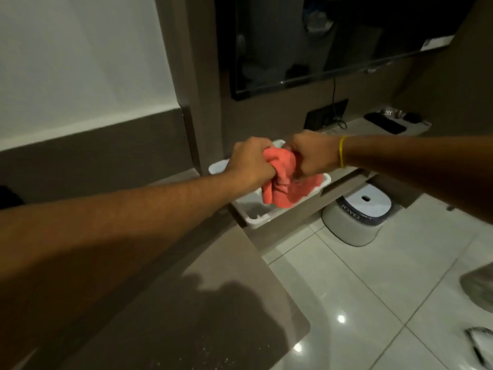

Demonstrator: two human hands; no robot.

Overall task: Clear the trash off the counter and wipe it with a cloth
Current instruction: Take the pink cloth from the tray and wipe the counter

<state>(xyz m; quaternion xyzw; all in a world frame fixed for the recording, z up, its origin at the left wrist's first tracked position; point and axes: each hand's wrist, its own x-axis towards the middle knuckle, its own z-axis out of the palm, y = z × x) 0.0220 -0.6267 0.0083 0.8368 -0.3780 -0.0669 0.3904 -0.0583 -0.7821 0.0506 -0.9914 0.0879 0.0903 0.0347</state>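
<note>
A salmon-pink cloth (282, 186) is bunched between both my fists, above a white plastic tub (256, 218) that stands on the brown counter (213, 303). My left hand (252, 164) grips the cloth's left end. My right hand (313, 153), with a yellow band at the wrist, grips its right end. The cloth's lower folds hang down into the tub. Fine pale specks lie on the near part of the counter.
A wall-mounted dark screen (333, 41) hangs above the counter's far stretch, where black items (386, 124) and a cable lie. A grey-and-white stool (357, 217) stands on the white tiled floor. A grey bag (480, 287) shows at the right edge.
</note>
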